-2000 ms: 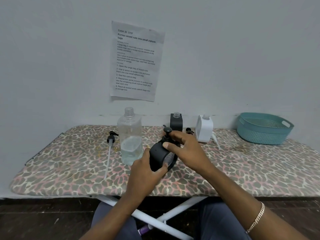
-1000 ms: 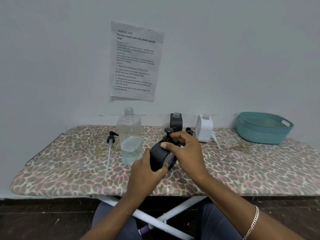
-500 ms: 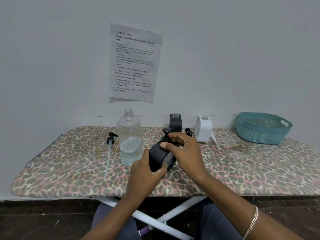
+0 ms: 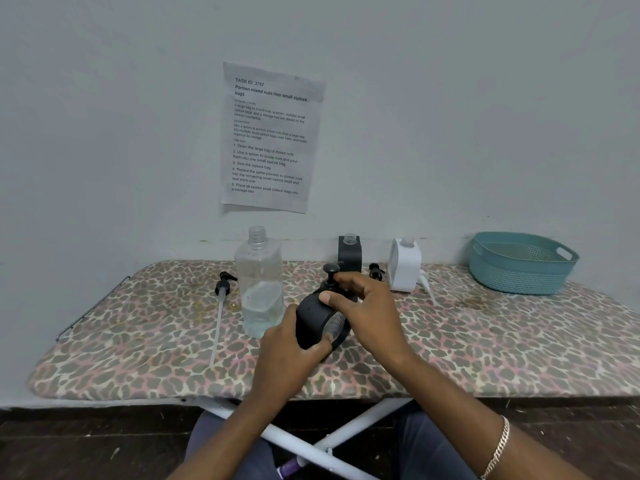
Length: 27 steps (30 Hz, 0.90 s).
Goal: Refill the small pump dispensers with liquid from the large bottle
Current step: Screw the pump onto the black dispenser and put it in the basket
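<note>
A person's left hand (image 4: 291,351) grips the body of a round black plastic pump dispenser (image 4: 313,322), tilted just above the middle of a leopard-print padded board (image 4: 485,341). The right hand (image 4: 367,306), which two seconds ago lay more spread over the top, has now curled its thumb and fingers round the collar under the black pump head (image 4: 331,270), pinching it. The dispenser itself has barely moved. This looks like the pump being twisted, though whether on or off cannot be told. At 11 o'clock from the hands stands one tall clear plastic bottle (image 4: 259,289), uncapped and under half full. There are three small dispensers: the one held, a second black one (image 4: 349,254) at 12 o'clock and a white one (image 4: 405,265) at 1 o'clock, both open-necked. Two loose pumps lie on the board: a long-tubed one (image 4: 221,299) at 10 o'clock and a small black one (image 4: 375,271) between the back dispensers. One teal basket (image 4: 519,265) sits at 2 o'clock.
</note>
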Tool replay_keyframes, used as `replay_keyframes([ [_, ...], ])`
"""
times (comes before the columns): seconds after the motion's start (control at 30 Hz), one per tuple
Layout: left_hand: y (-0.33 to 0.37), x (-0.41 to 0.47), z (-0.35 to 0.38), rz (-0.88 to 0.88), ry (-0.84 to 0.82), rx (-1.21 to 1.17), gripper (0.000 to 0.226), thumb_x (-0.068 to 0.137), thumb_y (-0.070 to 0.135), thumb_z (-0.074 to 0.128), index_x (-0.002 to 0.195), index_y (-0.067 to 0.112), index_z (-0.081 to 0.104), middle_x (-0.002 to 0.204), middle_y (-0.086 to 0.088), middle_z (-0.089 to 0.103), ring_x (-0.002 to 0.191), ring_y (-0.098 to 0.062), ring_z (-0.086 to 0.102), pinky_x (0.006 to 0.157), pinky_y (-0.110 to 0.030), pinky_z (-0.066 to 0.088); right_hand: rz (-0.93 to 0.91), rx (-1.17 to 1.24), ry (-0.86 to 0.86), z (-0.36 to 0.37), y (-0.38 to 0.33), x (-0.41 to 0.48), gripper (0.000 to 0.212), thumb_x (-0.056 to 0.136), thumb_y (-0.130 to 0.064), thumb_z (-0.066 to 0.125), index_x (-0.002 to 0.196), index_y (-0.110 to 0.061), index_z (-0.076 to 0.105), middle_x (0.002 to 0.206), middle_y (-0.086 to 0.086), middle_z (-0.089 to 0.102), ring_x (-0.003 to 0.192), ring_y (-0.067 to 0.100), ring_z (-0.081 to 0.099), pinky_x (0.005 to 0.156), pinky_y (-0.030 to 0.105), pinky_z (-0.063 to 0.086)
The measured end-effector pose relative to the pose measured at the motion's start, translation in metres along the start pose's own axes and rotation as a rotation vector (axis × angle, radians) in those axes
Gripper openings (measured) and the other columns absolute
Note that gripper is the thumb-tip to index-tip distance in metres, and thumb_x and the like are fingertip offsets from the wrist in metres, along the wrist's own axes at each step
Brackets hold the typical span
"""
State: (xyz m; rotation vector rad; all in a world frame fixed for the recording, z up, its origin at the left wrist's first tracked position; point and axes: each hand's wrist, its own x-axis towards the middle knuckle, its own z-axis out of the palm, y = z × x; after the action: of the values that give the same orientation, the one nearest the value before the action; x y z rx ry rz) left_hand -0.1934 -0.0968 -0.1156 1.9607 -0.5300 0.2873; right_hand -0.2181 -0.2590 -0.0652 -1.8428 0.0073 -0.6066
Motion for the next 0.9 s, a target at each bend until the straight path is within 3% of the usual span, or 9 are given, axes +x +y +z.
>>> replay_keyframes([
  [0.13, 0.006, 0.002, -0.003, 0.011, -0.028, -0.059, 0.045, 0.084, 0.038, 0.082, 0.124, 0.033, 0.062, 0.086, 0.014, 0.073, 0.081, -0.002, 0.071, 0.067, -0.019, 0.055, -0.024, -0.032, -0.061, -0.012, -0.008, 0.002, 0.04, 0.085, -0.03, 0.086, 0.123, -0.031, 0.073, 0.115, -0.023, 0.073, 0.108, -0.015, 0.064, 0.086, 0.003, 0.047],
  [0.23, 0.021, 0.007, -0.008, 0.025, -0.064, -0.129, 0.042, 0.086, 0.023, 0.084, 0.12, 0.036, 0.063, 0.091, 0.019, 0.073, 0.084, -0.002, 0.072, 0.069, -0.016, 0.053, -0.049, -0.094, -0.145, -0.033, -0.018, 0.009, 0.044, 0.085, -0.038, 0.085, 0.127, -0.034, 0.072, 0.123, -0.025, 0.07, 0.113, -0.015, 0.061, 0.091, 0.007, 0.044],
  [0.33, 0.037, 0.018, -0.014, 0.025, -0.144, -0.217, 0.049, 0.085, 0.018, 0.085, 0.121, 0.043, 0.064, 0.099, 0.02, 0.076, 0.092, -0.003, 0.073, 0.078, -0.021, 0.057, -0.057, -0.164, -0.312, -0.066, -0.033, 0.017, 0.054, 0.086, -0.041, 0.084, 0.137, -0.039, 0.066, 0.134, -0.024, 0.066, 0.123, -0.008, 0.06, 0.106, 0.02, 0.044],
  [0.43, 0.05, 0.031, -0.015, 0.02, -0.236, -0.323, 0.053, 0.079, 0.024, 0.085, 0.126, 0.038, 0.065, 0.111, 0.012, 0.078, 0.102, -0.01, 0.075, 0.09, -0.035, 0.062, -0.025, -0.19, -0.448, -0.099, -0.045, 0.029, 0.06, 0.089, -0.026, 0.083, 0.143, -0.039, 0.061, 0.137, -0.019, 0.067, 0.126, 0.001, 0.063, 0.114, 0.034, 0.046],
  [0.53, 0.065, 0.046, -0.008, 0.05, -0.334, -0.376, 0.057, 0.076, 0.02, 0.083, 0.13, 0.029, 0.065, 0.115, 0.006, 0.078, 0.106, -0.013, 0.075, 0.09, -0.03, 0.061, -0.03, -0.189, -0.508, -0.128, -0.051, 0.046, 0.061, 0.088, -0.013, 0.081, 0.143, -0.032, 0.063, 0.137, -0.013, 0.07, 0.129, 0.007, 0.064, 0.115, 0.043, 0.047],
  [0.63, 0.079, 0.064, 0.004, 0.086, -0.419, -0.399, 0.056, 0.077, 0.016, 0.083, 0.13, 0.023, 0.065, 0.119, 0.005, 0.077, 0.11, -0.016, 0.074, 0.092, -0.031, 0.061, -0.017, -0.202, -0.582, -0.153, -0.059, 0.061, 0.05, 0.09, 0.001, 0.076, 0.135, -0.018, 0.068, 0.128, -0.003, 0.075, 0.122, 0.015, 0.069, 0.105, 0.034, 0.054],
  [0.73, 0.098, 0.09, 0.025, 0.125, -0.499, -0.401, 0.056, 0.08, 0.015, 0.083, 0.132, 0.023, 0.065, 0.123, 0.005, 0.076, 0.113, -0.016, 0.073, 0.095, -0.033, 0.06, 0.013, -0.224, -0.599, -0.183, -0.063, 0.075, 0.037, 0.089, -0.001, 0.077, 0.125, -0.007, 0.07, 0.109, 0.001, 0.077, 0.102, 0.017, 0.072, 0.085, 0.025, 0.055],
  [0.9, 0.135, 0.137, 0.075, 0.183, -0.591, -0.404, 0.055, 0.086, 0.004, 0.083, 0.136, 0.017, 0.064, 0.125, 0.001, 0.075, 0.115, -0.018, 0.072, 0.094, -0.032, 0.06, 0.014, -0.305, -0.517, -0.243, -0.073, 0.098, 0.04, 0.075, -0.025, 0.082, 0.106, -0.003, 0.072, 0.102, 0.032, 0.067, 0.088, 0.025, 0.064, 0.081, 0.042, 0.046],
])
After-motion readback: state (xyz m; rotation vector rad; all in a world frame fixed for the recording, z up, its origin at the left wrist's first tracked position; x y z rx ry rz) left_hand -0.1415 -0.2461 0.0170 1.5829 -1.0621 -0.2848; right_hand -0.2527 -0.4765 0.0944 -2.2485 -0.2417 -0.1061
